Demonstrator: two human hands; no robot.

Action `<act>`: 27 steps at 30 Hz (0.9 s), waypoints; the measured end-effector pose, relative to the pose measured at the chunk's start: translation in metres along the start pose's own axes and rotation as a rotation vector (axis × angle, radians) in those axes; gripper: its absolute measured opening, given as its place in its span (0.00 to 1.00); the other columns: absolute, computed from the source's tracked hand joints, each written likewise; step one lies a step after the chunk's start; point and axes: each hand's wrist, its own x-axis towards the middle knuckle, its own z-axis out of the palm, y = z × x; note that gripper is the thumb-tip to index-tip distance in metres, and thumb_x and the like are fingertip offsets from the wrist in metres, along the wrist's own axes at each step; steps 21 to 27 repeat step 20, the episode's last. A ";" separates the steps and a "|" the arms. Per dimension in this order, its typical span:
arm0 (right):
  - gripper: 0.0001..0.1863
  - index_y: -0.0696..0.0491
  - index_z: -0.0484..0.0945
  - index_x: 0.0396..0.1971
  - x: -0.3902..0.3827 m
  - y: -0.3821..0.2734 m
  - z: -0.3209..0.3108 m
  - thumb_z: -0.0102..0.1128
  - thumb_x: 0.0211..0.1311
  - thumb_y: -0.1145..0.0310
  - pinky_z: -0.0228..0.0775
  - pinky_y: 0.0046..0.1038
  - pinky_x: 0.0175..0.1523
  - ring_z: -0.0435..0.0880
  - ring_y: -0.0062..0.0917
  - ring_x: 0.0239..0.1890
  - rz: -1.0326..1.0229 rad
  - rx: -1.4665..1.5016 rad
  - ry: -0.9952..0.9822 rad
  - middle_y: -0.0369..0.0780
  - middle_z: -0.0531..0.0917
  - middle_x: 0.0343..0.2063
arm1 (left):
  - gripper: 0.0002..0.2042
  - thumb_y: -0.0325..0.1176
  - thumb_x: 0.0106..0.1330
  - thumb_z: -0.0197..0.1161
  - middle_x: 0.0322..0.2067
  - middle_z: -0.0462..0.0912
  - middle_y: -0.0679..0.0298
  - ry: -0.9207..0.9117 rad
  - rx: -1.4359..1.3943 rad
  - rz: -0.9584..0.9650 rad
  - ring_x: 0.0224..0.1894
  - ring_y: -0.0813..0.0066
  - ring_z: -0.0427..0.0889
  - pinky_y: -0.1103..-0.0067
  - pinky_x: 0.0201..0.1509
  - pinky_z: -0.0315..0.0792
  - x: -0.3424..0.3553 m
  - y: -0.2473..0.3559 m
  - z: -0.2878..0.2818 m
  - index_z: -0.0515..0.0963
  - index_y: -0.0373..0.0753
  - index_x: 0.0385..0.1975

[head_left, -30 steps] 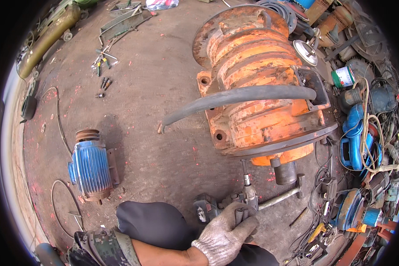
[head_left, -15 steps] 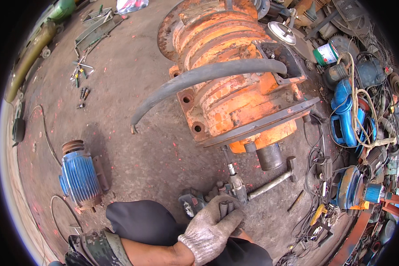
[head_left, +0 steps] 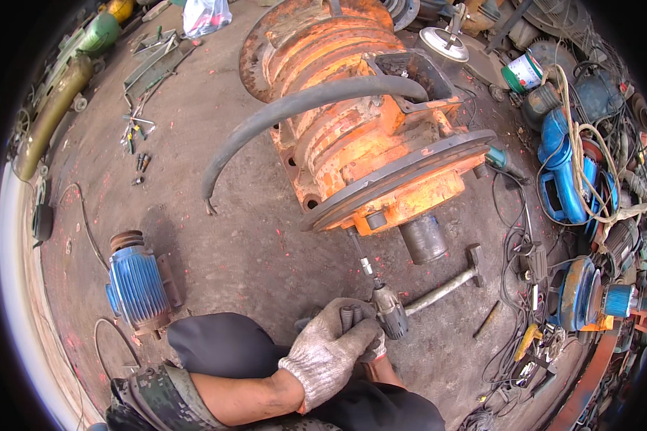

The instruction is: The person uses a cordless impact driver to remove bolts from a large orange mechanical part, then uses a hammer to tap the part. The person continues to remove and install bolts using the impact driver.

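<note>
My left hand (head_left: pixel 328 352), in a soiled white knit glove, is closed around two threaded bolts (head_left: pixel 349 316), whose ends poke up between thumb and fingers. My right hand (head_left: pixel 375 349), gloved too, sits behind and below it, mostly covered; it appears closed on the handle of a grey impact wrench (head_left: pixel 389 314). A silvery socket (head_left: pixel 366 266) with a long dark extension points from the wrench toward the large orange motor (head_left: pixel 338 144). The extension's tip lies below the motor's end flange (head_left: pixel 410 179). A hammer (head_left: pixel 442 289) lies on the floor right beside the wrench.
A thick black hose (head_left: pixel 295 108) arches out of the motor's open box. On the left stands a small blue motor (head_left: pixel 135 284). Several loose bolts (head_left: pixel 141 165) and hand tools (head_left: pixel 136 133) lie farther off. Machine parts, a blue pump (head_left: pixel 564 187) and cables (head_left: pixel 510 287) crowd the right.
The view has shifted, so the orange motor appears farther left and higher. Both hands have moved slightly left and up in the picture, and the wrench's battery is now mostly hidden.
</note>
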 end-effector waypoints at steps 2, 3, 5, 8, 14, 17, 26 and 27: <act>0.13 0.54 0.77 0.53 0.009 -0.001 -0.010 0.61 0.71 0.72 0.82 0.31 0.42 0.86 0.27 0.36 0.012 -0.015 -0.027 0.39 0.85 0.36 | 0.09 0.29 0.76 0.63 0.37 0.84 0.65 -0.025 0.003 0.012 0.35 0.80 0.80 0.80 0.42 0.76 0.007 -0.005 0.002 0.76 0.35 0.50; 0.11 0.54 0.78 0.50 0.015 -0.004 -0.017 0.61 0.71 0.71 0.82 0.31 0.42 0.86 0.26 0.37 0.011 -0.034 -0.048 0.39 0.85 0.35 | 0.09 0.30 0.76 0.63 0.36 0.84 0.65 -0.029 0.006 0.002 0.35 0.80 0.80 0.80 0.41 0.76 0.014 -0.009 0.003 0.76 0.35 0.50; 0.11 0.54 0.78 0.49 0.011 -0.005 -0.011 0.61 0.69 0.70 0.79 0.33 0.45 0.85 0.28 0.37 -0.046 -0.053 -0.096 0.39 0.84 0.34 | 0.10 0.31 0.76 0.64 0.35 0.83 0.65 -0.009 0.020 -0.017 0.34 0.79 0.80 0.80 0.40 0.76 0.022 -0.013 0.001 0.76 0.35 0.49; 0.15 0.53 0.77 0.51 -0.006 -0.016 0.003 0.61 0.65 0.69 0.77 0.38 0.49 0.83 0.31 0.36 -0.125 -0.044 -0.195 0.37 0.83 0.32 | 0.13 0.33 0.74 0.67 0.33 0.82 0.64 0.059 0.191 -0.058 0.31 0.78 0.79 0.77 0.35 0.77 0.043 0.001 0.000 0.75 0.33 0.51; 0.21 0.57 0.73 0.56 -0.018 0.000 0.010 0.62 0.65 0.69 0.73 0.35 0.46 0.77 0.28 0.33 -0.073 0.082 -0.339 0.38 0.77 0.28 | 0.30 0.53 0.66 0.70 0.43 0.88 0.54 0.331 0.919 -0.139 0.44 0.61 0.87 0.67 0.48 0.80 0.116 -0.021 -0.018 0.81 0.30 0.55; 0.24 0.58 0.72 0.59 -0.023 -0.015 -0.009 0.63 0.66 0.68 0.75 0.35 0.47 0.78 0.28 0.33 -0.119 -0.001 -0.317 0.39 0.78 0.29 | 0.37 0.64 0.64 0.68 0.37 0.87 0.57 0.261 0.777 -0.069 0.37 0.64 0.84 0.64 0.44 0.76 0.177 -0.047 -0.016 0.83 0.32 0.54; 0.31 0.59 0.70 0.63 -0.020 -0.018 -0.021 0.68 0.66 0.61 0.76 0.36 0.48 0.80 0.29 0.35 -0.118 -0.078 -0.370 0.42 0.80 0.30 | 0.30 0.55 0.70 0.65 0.51 0.88 0.49 0.347 0.653 -0.212 0.51 0.58 0.87 0.65 0.55 0.77 0.193 -0.036 0.010 0.81 0.34 0.60; 0.31 0.59 0.70 0.63 -0.020 -0.018 -0.021 0.68 0.66 0.61 0.76 0.36 0.48 0.80 0.29 0.35 -0.118 -0.078 -0.370 0.42 0.80 0.30 | 0.30 0.55 0.70 0.65 0.51 0.88 0.49 0.347 0.653 -0.212 0.51 0.58 0.87 0.65 0.55 0.77 0.193 -0.036 0.010 0.81 0.34 0.60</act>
